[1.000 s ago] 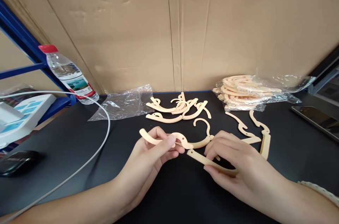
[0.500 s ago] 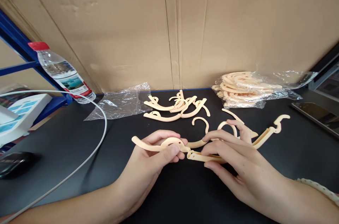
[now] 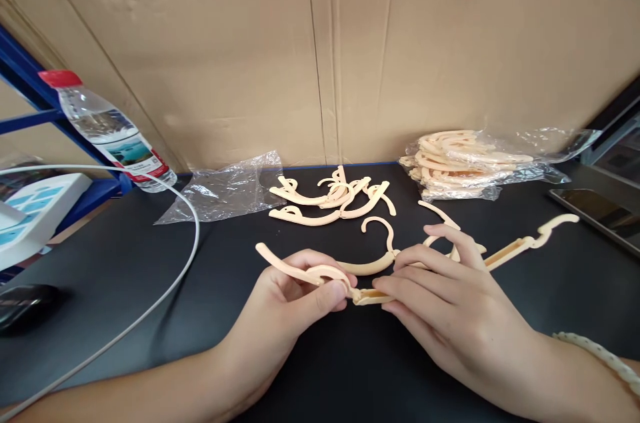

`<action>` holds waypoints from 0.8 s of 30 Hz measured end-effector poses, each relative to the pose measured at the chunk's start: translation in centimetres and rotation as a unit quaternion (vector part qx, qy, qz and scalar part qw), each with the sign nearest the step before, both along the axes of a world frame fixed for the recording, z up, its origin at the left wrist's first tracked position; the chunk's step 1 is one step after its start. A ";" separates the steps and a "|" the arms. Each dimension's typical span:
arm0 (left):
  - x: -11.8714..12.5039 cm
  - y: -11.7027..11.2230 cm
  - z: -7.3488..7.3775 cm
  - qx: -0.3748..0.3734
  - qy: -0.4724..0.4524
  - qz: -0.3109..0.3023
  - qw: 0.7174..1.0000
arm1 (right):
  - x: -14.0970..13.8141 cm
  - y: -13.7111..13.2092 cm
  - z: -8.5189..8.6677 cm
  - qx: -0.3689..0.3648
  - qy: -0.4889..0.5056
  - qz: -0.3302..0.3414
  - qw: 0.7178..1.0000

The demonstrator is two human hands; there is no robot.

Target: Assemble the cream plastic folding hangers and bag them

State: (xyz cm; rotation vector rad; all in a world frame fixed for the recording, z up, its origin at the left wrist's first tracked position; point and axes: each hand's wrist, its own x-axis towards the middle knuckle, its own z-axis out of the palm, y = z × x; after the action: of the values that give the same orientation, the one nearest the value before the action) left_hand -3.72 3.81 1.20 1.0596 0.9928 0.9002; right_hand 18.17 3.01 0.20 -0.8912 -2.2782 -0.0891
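Observation:
My left hand (image 3: 305,306) pinches a cream plastic folding-hanger arm (image 3: 283,264) with a looped notch, between thumb and fingers. Its inner end meets the end of a channelled hanger piece (image 3: 370,297), which my right hand (image 3: 465,296) grips from above. Behind my right hand, a channelled length with a curved end piece (image 3: 559,226) sticks out to the right; the middle is hidden by my fingers. Just beyond both hands lies another hanger with a hook (image 3: 385,229), partly covered. Further back, several cream folding hangers (image 3: 330,203) lie in a loose heap.
A clear bag of hanger parts (image 3: 460,166) sits at the back right, near a phone (image 3: 600,216). At left are an empty plastic bag (image 3: 225,189), a leaning water bottle (image 3: 120,136), a white cable (image 3: 193,243), a power strip (image 3: 55,209) and a black mouse (image 3: 27,308).
The two ends between my hands have come together and now touch. My left hand's piece has tilted up at its outer end. The curved end beyond my right hand has swung outward to the right.

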 end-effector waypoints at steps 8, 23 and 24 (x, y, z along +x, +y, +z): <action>0.2 -0.1 0.0 0.019 0.028 -0.016 0.999 | -0.2 0.0 -0.1 0.038 -0.011 -0.017 0.999; 0.7 -0.1 0.0 -0.007 -0.029 -0.026 0.999 | -1.2 0.7 -0.3 -0.121 -0.009 0.058 0.991; 0.7 0.0 0.0 -0.008 -0.031 -0.024 0.999 | -1.2 0.8 -0.3 -0.131 0.001 0.063 0.989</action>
State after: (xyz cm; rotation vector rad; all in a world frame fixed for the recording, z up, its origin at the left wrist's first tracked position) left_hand -3.03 3.76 1.22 1.0324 0.9172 0.8793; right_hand 16.93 3.80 -0.12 -0.8745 -2.3730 0.2737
